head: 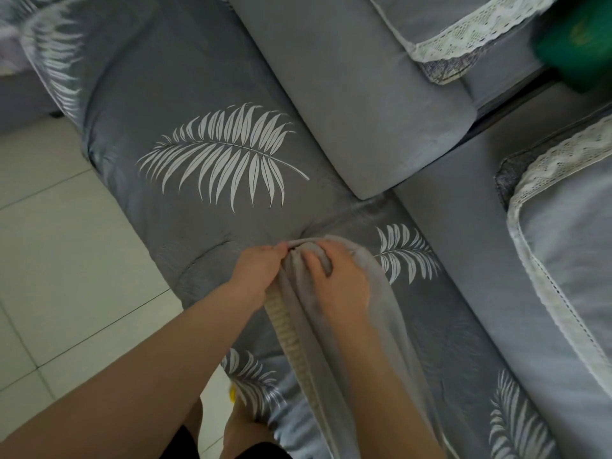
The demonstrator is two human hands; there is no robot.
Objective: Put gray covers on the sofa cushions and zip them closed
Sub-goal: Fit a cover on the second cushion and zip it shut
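A plain gray cover (334, 352) runs up from the bottom of the view across the sofa seat. Through its open slit shows the cream ribbed cushion insert (284, 329). My left hand (256, 271) pinches the cover's edge at the far end of the slit. My right hand (334, 279) lies on top of the cover, fingers curled into a bunched fold of the gray fabric. Whether a zipper pull is between my fingers is hidden. A finished gray cushion (357, 94) leans along the sofa back.
The sofa seat (205, 87) wears a dark gray spread with white leaf prints. Lace-trimmed gray covers (563, 233) lie at the right and top right. A green object (576, 41) sits at the top right. White floor tiles (56, 233) are at the left.
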